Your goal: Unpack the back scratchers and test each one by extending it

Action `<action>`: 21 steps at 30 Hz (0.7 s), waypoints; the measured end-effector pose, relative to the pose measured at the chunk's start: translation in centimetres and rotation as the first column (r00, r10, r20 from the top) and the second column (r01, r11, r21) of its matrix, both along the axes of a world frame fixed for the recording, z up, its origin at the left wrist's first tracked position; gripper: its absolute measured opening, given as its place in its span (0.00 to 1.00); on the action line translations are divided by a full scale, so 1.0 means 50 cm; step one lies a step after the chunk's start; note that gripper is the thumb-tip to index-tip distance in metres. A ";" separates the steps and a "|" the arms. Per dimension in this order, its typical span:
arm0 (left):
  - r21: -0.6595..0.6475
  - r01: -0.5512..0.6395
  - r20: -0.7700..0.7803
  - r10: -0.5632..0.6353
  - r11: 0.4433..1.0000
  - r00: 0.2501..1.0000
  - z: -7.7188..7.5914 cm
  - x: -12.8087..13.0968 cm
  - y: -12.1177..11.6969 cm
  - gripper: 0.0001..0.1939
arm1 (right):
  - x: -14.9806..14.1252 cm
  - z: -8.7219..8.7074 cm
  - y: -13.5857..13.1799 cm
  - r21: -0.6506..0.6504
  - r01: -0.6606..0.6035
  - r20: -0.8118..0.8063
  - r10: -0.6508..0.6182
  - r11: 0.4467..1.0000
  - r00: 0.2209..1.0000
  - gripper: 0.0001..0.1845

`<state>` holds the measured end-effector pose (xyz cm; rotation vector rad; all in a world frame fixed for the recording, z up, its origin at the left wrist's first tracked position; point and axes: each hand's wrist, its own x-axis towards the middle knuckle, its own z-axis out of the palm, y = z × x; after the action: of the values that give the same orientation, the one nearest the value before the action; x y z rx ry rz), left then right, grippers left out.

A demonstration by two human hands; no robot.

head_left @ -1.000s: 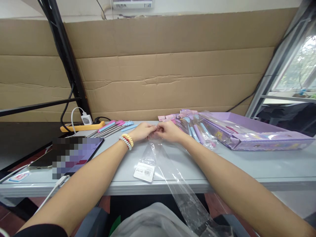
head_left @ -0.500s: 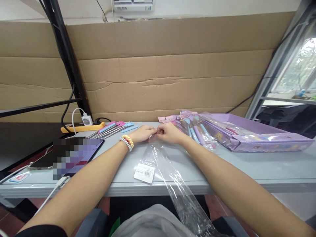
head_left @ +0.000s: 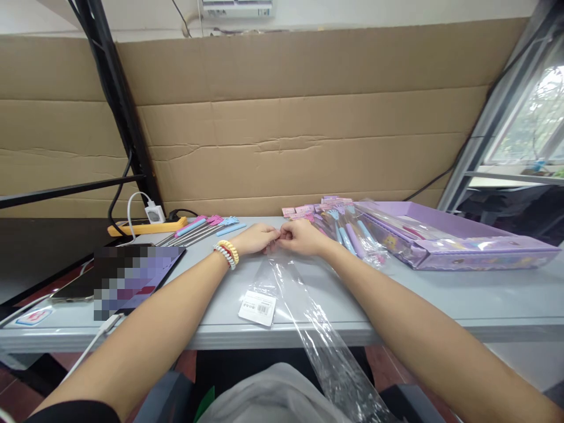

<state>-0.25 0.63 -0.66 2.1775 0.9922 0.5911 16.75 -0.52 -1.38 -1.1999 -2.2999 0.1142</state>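
Note:
At the middle of the grey table, my left hand and my right hand meet, fingertips pinched together. Both grip the upper end of a long clear plastic bag, which trails over the front edge towards my lap. Just where the fingers press is partly hidden. Below my left hand lies a small white card with a barcode. Back scratchers with pink and blue hand-shaped heads lie loose beyond my left hand. Right of my right hand are several bagged back scratchers with pink header cards.
A purple open box holding clear-wrapped items stands on the right. To the left are a tablet, a yellow power strip with a white charger, and cables. Cardboard lines the back, beside a black metal post.
Both hands stay at the same spot with the bag's end between their fingers. Only the trailing part of the bag has shifted slightly; the card lies as before.

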 end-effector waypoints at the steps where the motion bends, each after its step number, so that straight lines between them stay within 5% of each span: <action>1: 0.002 -0.002 0.009 0.002 1.000 1.000 0.001 0.000 -0.001 0.16 | 0.000 0.000 0.000 0.000 -0.001 -0.006 0.001 1.000 1.000 0.08; 21: -0.022 -0.010 0.026 0.011 1.000 1.000 0.006 0.002 -0.009 0.15 | 0.000 0.000 0.000 -0.001 -0.013 0.015 0.013 1.000 1.000 0.06</action>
<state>-0.15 0.17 -0.35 2.1411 0.9923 0.6091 16.76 -0.54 -1.39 -1.1900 -2.3216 0.1105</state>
